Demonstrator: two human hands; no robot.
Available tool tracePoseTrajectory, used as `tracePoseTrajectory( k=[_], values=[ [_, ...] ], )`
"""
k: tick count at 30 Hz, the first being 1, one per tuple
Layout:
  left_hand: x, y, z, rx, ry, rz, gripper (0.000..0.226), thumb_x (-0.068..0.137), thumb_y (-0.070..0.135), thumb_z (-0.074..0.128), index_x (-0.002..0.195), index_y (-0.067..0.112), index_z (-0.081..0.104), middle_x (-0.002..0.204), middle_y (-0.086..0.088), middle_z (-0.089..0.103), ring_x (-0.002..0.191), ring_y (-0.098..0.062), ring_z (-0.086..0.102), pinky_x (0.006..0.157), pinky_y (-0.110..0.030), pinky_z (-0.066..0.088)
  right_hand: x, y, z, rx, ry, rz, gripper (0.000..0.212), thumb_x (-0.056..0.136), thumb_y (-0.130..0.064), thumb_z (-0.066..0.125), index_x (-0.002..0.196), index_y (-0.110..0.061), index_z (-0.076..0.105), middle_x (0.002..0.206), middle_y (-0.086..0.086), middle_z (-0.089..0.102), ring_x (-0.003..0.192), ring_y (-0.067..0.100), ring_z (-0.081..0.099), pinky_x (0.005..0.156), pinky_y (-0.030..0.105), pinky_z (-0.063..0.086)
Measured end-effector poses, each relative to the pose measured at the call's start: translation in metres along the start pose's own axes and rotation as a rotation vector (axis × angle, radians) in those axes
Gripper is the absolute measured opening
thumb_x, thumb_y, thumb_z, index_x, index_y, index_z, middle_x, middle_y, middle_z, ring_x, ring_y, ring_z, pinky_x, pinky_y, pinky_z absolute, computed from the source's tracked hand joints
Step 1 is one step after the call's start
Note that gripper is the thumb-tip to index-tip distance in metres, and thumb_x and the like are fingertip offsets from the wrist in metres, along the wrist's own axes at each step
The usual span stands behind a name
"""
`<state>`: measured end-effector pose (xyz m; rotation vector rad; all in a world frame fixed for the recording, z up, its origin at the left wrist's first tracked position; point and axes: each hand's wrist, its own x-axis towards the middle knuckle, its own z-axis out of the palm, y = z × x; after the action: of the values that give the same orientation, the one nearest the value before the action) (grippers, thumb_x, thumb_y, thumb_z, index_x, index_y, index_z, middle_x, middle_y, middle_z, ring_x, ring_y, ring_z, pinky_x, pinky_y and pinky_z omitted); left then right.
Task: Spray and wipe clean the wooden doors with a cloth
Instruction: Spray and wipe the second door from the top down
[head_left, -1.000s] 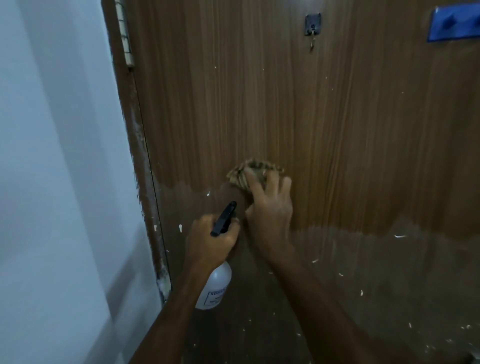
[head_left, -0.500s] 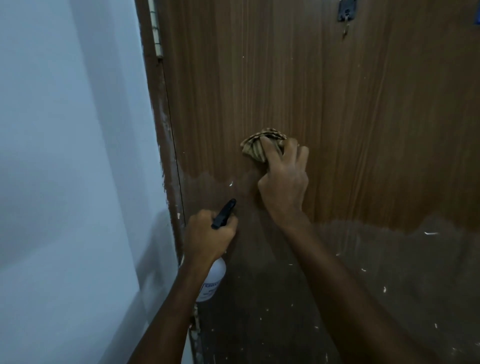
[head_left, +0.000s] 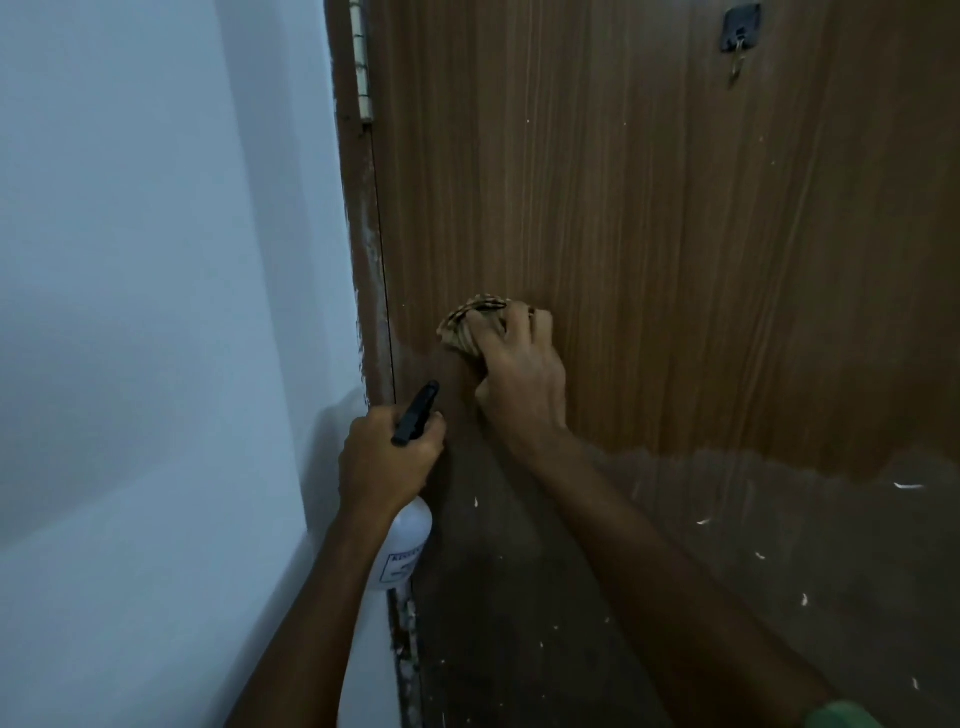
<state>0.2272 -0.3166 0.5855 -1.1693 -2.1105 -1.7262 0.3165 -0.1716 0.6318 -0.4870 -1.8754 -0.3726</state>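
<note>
A brown wooden door (head_left: 649, 208) fills the right side of the view, with a duller, paint-flecked lower part. My right hand (head_left: 524, 374) holds a bunched tan striped cloth (head_left: 470, 325) and presses it against the door near the hinge side. Below and to the left, my left hand (head_left: 387, 460) grips a white spray bottle (head_left: 405, 545) by its neck. The bottle's black nozzle (head_left: 415, 413) points up toward the door.
A pale wall (head_left: 156, 312) stands on the left, meeting the brown door frame (head_left: 363, 260). A metal hinge (head_left: 363, 62) sits at the top of the frame. A small dark hook (head_left: 737, 31) is fixed high on the door.
The view has swung left, so door and hook sit further right. My right hand has slid the cloth left toward the hinge edge. My left hand still holds the bottle.
</note>
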Motion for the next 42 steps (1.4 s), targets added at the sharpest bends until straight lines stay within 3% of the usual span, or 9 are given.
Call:
tracePoseTrajectory(
  k=[3, 7, 13, 19, 26, 30, 34, 38, 42],
  values=[
    [0.0, 0.003, -0.007, -0.002, 0.034, -0.011, 0.043, 0.08, 0.055, 0.062, 0.07, 0.014, 0.073, 0.063, -0.006, 0.071, 0.054, -0.029, 0.067, 0.055, -0.055, 0.06, -0.03, -0.013, 0.023, -0.007, -0.008, -0.019, 0.057, 0.083, -0.012, 0.054, 0.14, -0.014, 0.058, 0.134, 0.018, 0.052, 0.113, 0.034, 0.052, 0.084, 0.038, 0.055],
    [0.0, 0.001, -0.013, -0.028, 0.047, -0.033, 0.04, 0.082, 0.05, 0.062, 0.07, 0.013, 0.073, 0.061, -0.006, 0.07, 0.053, -0.027, 0.067, 0.057, -0.053, 0.06, -0.071, -0.015, 0.042, 0.013, -0.171, -0.286, 0.061, 0.076, -0.019, 0.083, 0.134, -0.016, 0.063, 0.135, 0.014, 0.054, 0.117, 0.03, 0.048, 0.087, 0.036, 0.055],
    [0.01, -0.004, -0.015, -0.045, 0.1, -0.141, 0.032, 0.098, 0.028, 0.067, 0.07, 0.016, 0.075, 0.063, 0.0, 0.074, 0.046, -0.02, 0.066, 0.054, -0.037, 0.057, 0.006, -0.032, 0.034, 0.02, -0.061, -0.078, 0.063, 0.072, -0.006, 0.08, 0.131, -0.011, 0.062, 0.135, 0.019, 0.052, 0.113, 0.035, 0.05, 0.078, 0.037, 0.058],
    [0.012, 0.001, -0.022, -0.123, 0.146, -0.129, 0.035, 0.1, 0.027, 0.068, 0.068, 0.014, 0.073, 0.055, -0.001, 0.068, 0.041, -0.016, 0.06, 0.05, -0.03, 0.048, -0.052, -0.039, 0.07, 0.01, -0.149, -0.355, 0.051, 0.079, -0.016, 0.083, 0.127, -0.011, 0.067, 0.131, 0.016, 0.057, 0.116, 0.035, 0.054, 0.086, 0.033, 0.059],
    [0.007, 0.006, -0.022, -0.158, 0.154, -0.15, 0.032, 0.1, 0.026, 0.067, 0.07, 0.016, 0.074, 0.062, -0.001, 0.072, 0.042, -0.016, 0.06, 0.046, -0.028, 0.046, 0.025, -0.055, 0.065, -0.05, 0.034, -0.193, 0.031, 0.095, -0.015, 0.064, 0.125, -0.007, 0.066, 0.128, 0.02, 0.059, 0.113, 0.038, 0.058, 0.082, 0.039, 0.054],
    [0.001, 0.006, -0.027, -0.147, 0.182, -0.104, 0.034, 0.101, 0.021, 0.067, 0.069, 0.009, 0.073, 0.053, -0.001, 0.066, 0.042, -0.007, 0.057, 0.044, -0.019, 0.045, -0.036, -0.061, 0.086, 0.021, -0.135, -0.312, 0.04, 0.093, -0.016, 0.069, 0.131, -0.005, 0.062, 0.132, 0.022, 0.056, 0.119, 0.04, 0.055, 0.091, 0.043, 0.058],
    [0.002, 0.002, -0.027, -0.19, 0.179, -0.116, 0.035, 0.101, 0.021, 0.066, 0.069, 0.01, 0.073, 0.062, -0.009, 0.072, 0.044, -0.013, 0.058, 0.049, -0.027, 0.048, -0.002, -0.06, 0.067, 0.031, -0.128, -0.29, 0.033, 0.092, -0.01, 0.068, 0.124, -0.008, 0.065, 0.128, 0.017, 0.054, 0.111, 0.033, 0.054, 0.075, 0.034, 0.06],
    [0.001, -0.004, -0.021, -0.224, 0.2, -0.148, 0.035, 0.101, 0.02, 0.066, 0.069, 0.009, 0.073, 0.064, -0.013, 0.072, 0.047, -0.022, 0.061, 0.051, -0.035, 0.05, 0.046, -0.062, 0.056, -0.041, 0.019, -0.183, 0.035, 0.094, -0.006, 0.049, 0.126, -0.004, 0.063, 0.13, 0.021, 0.055, 0.114, 0.038, 0.054, 0.081, 0.036, 0.059],
    [-0.008, -0.012, -0.017, -0.19, 0.219, -0.141, 0.035, 0.102, 0.024, 0.066, 0.072, 0.008, 0.072, 0.06, -0.012, 0.069, 0.045, -0.021, 0.06, 0.047, -0.031, 0.049, -0.019, -0.067, 0.084, -0.052, -0.058, -0.234, 0.037, 0.095, -0.013, 0.067, 0.131, -0.008, 0.063, 0.133, 0.019, 0.056, 0.119, 0.038, 0.057, 0.083, 0.035, 0.061]
  ],
)
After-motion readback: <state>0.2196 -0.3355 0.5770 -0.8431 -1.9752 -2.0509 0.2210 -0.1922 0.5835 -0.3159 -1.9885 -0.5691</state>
